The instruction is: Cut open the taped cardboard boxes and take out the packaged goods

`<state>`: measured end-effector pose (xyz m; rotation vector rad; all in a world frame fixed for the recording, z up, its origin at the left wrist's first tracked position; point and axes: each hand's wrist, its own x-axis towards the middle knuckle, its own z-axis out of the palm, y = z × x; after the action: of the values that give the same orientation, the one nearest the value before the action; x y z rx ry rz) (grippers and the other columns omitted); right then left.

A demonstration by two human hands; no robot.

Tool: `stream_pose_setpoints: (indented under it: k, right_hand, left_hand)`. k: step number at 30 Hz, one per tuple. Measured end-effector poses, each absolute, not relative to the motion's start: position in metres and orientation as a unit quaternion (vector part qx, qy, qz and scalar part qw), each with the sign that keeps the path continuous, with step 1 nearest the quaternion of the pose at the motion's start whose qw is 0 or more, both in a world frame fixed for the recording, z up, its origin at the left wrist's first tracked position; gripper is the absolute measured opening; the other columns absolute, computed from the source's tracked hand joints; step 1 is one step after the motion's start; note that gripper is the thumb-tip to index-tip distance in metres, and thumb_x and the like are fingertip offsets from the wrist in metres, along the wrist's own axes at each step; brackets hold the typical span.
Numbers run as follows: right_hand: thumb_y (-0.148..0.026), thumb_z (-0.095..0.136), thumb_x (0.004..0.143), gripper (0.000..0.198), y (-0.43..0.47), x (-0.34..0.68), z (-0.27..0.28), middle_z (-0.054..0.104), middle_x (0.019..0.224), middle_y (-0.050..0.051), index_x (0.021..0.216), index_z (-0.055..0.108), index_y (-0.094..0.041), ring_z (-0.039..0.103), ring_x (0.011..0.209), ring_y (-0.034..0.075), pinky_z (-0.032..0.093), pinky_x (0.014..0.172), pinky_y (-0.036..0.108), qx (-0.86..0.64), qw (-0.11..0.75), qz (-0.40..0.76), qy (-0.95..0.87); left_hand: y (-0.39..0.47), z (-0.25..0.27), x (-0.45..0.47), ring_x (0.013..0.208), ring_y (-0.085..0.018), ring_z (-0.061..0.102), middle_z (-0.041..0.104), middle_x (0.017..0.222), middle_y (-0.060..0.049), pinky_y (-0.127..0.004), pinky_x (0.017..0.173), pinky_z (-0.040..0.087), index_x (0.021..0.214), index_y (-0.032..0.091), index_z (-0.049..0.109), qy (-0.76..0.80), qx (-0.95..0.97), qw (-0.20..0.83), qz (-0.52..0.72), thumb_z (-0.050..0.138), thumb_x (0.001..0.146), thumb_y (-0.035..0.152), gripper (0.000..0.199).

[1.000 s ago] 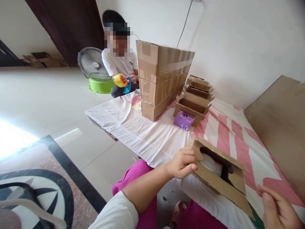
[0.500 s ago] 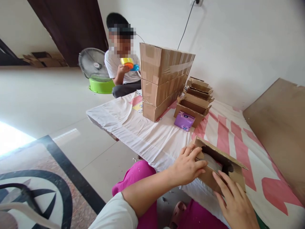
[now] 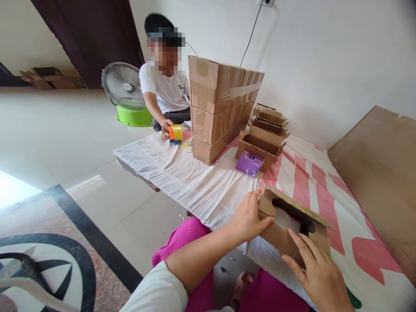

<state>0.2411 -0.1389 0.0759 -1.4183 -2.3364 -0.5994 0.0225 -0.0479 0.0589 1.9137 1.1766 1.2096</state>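
A small cardboard box point(image 3: 276, 237) sits near the table's front edge with its lid flap raised. Inside it I see something rounded and whitish point(image 3: 287, 220), partly hidden by the front panel and side flaps. My left hand point(image 3: 247, 220) grips the box's left end, thumb over the front corner and fingers around the side. My right hand point(image 3: 320, 268) lies against the front panel near the right end, fingers stretched out and thumb apart, with fingertips at the upper edge.
Beyond the box stand a purple box point(image 3: 249, 164), several open cartons point(image 3: 260, 143) and a taped carton stack point(image 3: 203, 125). Across the table a person point(image 3: 167, 93) holds a tape dispenser point(image 3: 176, 133). A fan point(image 3: 125, 84) and a large cardboard sheet point(image 3: 373, 160) flank the table.
My left hand has drawn back from the box's inner side flap to its left end. The other person has lowered the tape dispenser to the table. My right hand stays on the front panel.
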Motion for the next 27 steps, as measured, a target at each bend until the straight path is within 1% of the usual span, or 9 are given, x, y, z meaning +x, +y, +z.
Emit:
stream_pose_setpoints:
  k: [3, 5, 7, 9, 12, 17, 22, 25, 27]
  right_hand:
    - [-0.04, 0.043, 0.099, 0.037, -0.134, 0.24, 0.091, 0.073, 0.104, 0.007, 0.122, 0.062, -0.019, 0.071, 0.087, 0.018, 0.052, 0.067, 0.027, -0.534, 0.15, -0.175, -0.814]
    - [-0.038, 0.04, 0.1, 0.035, -0.13, 0.239, 0.103, 0.075, 0.096, 0.004, 0.115, 0.066, -0.02, 0.071, 0.076, 0.017, 0.049, 0.058, 0.027, -0.571, 0.105, -0.163, -0.798]
    - [-0.039, 0.039, 0.1, 0.036, -0.127, 0.237, 0.112, 0.075, 0.093, 0.004, 0.112, 0.068, -0.02, 0.071, 0.073, 0.018, 0.047, 0.056, 0.028, -0.596, 0.06, -0.163, -0.784]
    - [-0.04, 0.04, 0.1, 0.037, -0.127, 0.235, 0.118, 0.075, 0.095, 0.005, 0.113, 0.067, -0.019, 0.071, 0.078, 0.019, 0.047, 0.06, 0.028, -0.606, 0.034, -0.165, -0.778]
    - [-0.041, 0.044, 0.099, 0.037, -0.131, 0.233, 0.123, 0.074, 0.098, 0.006, 0.118, 0.065, -0.018, 0.069, 0.079, 0.019, 0.046, 0.064, 0.029, -0.619, 0.033, -0.199, -0.759]
    - [-0.042, 0.048, 0.096, 0.04, -0.132, 0.248, 0.126, 0.068, 0.119, 0.008, 0.124, 0.062, -0.017, 0.067, 0.087, 0.02, 0.045, 0.065, 0.03, -0.649, 0.059, -0.267, -0.71]
    - [-0.041, 0.052, 0.092, 0.039, -0.124, 0.274, 0.126, 0.071, 0.109, 0.008, 0.117, 0.066, -0.015, 0.059, 0.092, 0.027, 0.047, 0.075, 0.036, -0.631, 0.033, -0.292, -0.718]
    - [-0.039, 0.053, 0.091, 0.038, -0.122, 0.28, 0.128, 0.068, 0.117, 0.009, 0.117, 0.066, -0.015, 0.055, 0.093, 0.029, 0.045, 0.082, 0.04, -0.636, 0.009, -0.305, -0.709]
    - [-0.04, 0.053, 0.091, 0.04, -0.12, 0.28, 0.128, 0.064, 0.125, 0.01, 0.121, 0.064, -0.016, 0.054, 0.094, 0.031, 0.044, 0.083, 0.043, -0.649, -0.017, -0.301, -0.698]
  left_hand:
    - [-0.041, 0.05, 0.023, 0.11, -0.03, 0.059, 0.056, 0.12, -0.014, -0.047, 0.092, 0.051, 0.136, 0.02, 0.037, 0.467, 0.687, 0.343, 0.438, 0.077, 0.071, 0.043, 0.079]
    - [-0.037, 0.047, 0.023, 0.106, -0.029, 0.061, 0.058, 0.116, -0.014, -0.046, 0.087, 0.053, 0.132, 0.018, 0.041, 0.474, 0.677, 0.368, 0.427, 0.077, 0.069, 0.045, 0.078]
    - [-0.035, 0.046, 0.023, 0.105, -0.029, 0.061, 0.059, 0.113, -0.014, -0.045, 0.085, 0.054, 0.129, 0.017, 0.043, 0.48, 0.672, 0.38, 0.417, 0.077, 0.069, 0.045, 0.075]
    - [-0.034, 0.047, 0.023, 0.104, -0.029, 0.061, 0.059, 0.111, -0.013, -0.044, 0.084, 0.054, 0.127, 0.016, 0.045, 0.482, 0.672, 0.382, 0.413, 0.076, 0.069, 0.044, 0.072]
    - [-0.035, 0.051, 0.023, 0.103, -0.028, 0.061, 0.059, 0.111, -0.013, -0.044, 0.086, 0.053, 0.126, 0.016, 0.045, 0.486, 0.672, 0.38, 0.411, 0.076, 0.069, 0.044, 0.071]
    - [-0.038, 0.061, 0.024, 0.11, -0.03, 0.058, 0.057, 0.113, -0.014, -0.048, 0.094, 0.049, 0.125, 0.014, 0.045, 0.511, 0.67, 0.389, 0.373, 0.075, 0.069, 0.044, 0.071]
    - [-0.04, 0.065, 0.025, 0.111, -0.028, 0.057, 0.055, 0.114, -0.011, -0.046, 0.097, 0.048, 0.122, 0.017, 0.046, 0.518, 0.664, 0.402, 0.359, 0.072, 0.072, 0.041, 0.062]
    - [-0.04, 0.062, 0.027, 0.108, -0.026, 0.058, 0.055, 0.112, -0.01, -0.042, 0.095, 0.049, 0.12, 0.018, 0.048, 0.515, 0.659, 0.4, 0.375, 0.073, 0.072, 0.038, 0.058]
    - [-0.04, 0.059, 0.027, 0.105, -0.024, 0.059, 0.056, 0.11, -0.009, -0.041, 0.094, 0.05, 0.119, 0.019, 0.049, 0.51, 0.659, 0.388, 0.394, 0.07, 0.076, 0.037, 0.051]
